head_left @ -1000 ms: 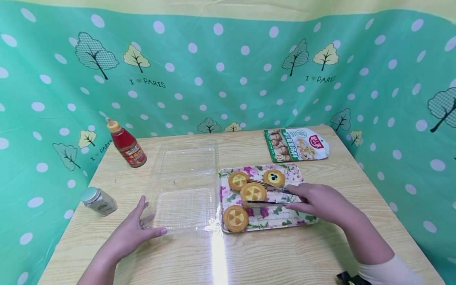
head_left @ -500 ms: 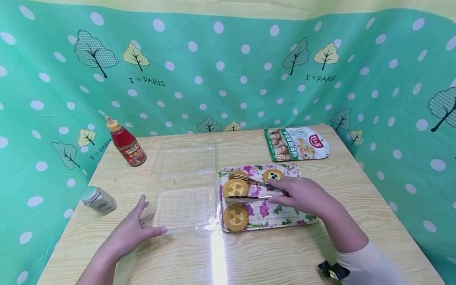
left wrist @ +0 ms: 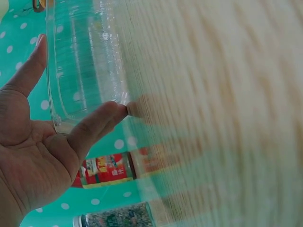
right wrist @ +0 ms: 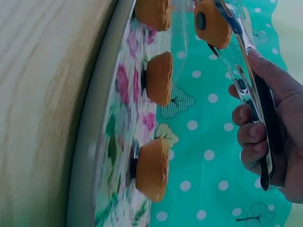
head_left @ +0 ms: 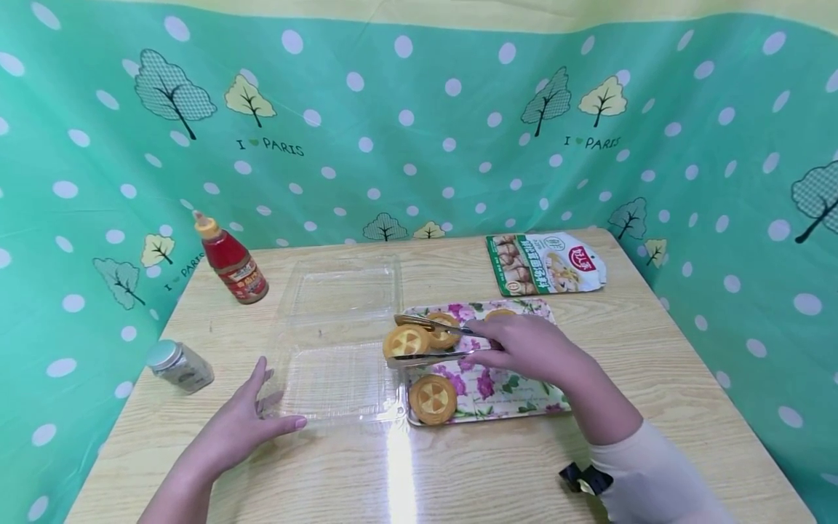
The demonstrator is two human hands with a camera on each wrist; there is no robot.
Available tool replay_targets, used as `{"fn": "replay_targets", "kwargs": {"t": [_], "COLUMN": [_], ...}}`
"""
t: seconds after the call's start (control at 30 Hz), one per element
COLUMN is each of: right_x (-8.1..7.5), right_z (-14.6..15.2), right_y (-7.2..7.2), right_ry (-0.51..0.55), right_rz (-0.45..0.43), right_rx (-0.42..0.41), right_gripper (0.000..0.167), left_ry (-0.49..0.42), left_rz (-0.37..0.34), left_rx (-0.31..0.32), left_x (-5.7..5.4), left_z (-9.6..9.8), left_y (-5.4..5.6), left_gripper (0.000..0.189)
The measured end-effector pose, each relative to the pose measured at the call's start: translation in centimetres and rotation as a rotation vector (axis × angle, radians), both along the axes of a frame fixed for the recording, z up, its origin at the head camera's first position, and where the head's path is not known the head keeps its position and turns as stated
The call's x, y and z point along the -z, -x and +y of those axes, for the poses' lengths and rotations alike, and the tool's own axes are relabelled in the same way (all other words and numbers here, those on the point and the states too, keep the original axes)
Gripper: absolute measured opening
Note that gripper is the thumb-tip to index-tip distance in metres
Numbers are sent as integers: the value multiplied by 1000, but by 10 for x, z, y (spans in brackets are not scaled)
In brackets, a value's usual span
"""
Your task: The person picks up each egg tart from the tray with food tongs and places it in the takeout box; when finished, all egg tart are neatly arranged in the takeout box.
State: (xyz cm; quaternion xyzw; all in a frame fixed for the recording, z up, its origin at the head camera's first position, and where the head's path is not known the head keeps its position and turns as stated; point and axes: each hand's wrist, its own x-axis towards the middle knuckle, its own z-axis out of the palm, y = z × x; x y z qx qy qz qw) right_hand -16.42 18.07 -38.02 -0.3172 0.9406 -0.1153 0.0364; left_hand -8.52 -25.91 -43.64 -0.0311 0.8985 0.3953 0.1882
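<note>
A wide strip of bare wood runs along the near edge of the table [head_left: 340, 477]. The left hand [head_left: 238, 426] is spread at the near left corner of the clear container [head_left: 340, 378]. The right hand [head_left: 533, 348] is curled round metal tongs [head_left: 428, 359], which pinch a tart [head_left: 406, 340] above the left edge of the flowered tray [head_left: 517, 404], just beside the container. A moment ago that tart was further right, wholly over the tray; the left hand hasn't shifted. Now the right hand covers most of a far tart [head_left: 500, 313], and the container's see-through walls are hard to make out.
</note>
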Motion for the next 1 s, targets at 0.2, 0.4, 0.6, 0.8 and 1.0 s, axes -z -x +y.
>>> {"fn": "replay_targets", "kwargs": {"t": [0.2, 0.4, 0.6, 0.8, 1.0], "right_x": [1, 5, 13, 17, 20], "right_z": [-16, -38, -61, -83, -102], "right_y": [8, 18, 28, 34, 37], "right_ry": [-15, -40, -63, -110, -124], "right_rz": [-2, 13, 29, 63, 90], "right_rx": [-27, -70, -112, -148, -189], "right_gripper": [68, 64, 62, 67, 65], "left_ry": [-4, 20, 13, 11, 17], "left_rz": [6, 15, -5, 5, -7], "left_rx": [4, 7, 5, 10, 14], "left_x": [0, 0, 1, 0, -2], "left_z": [0, 0, 1, 0, 0], "left_y": [0, 0, -1, -1, 1], "left_gripper": [132, 134, 133, 133, 132]}}
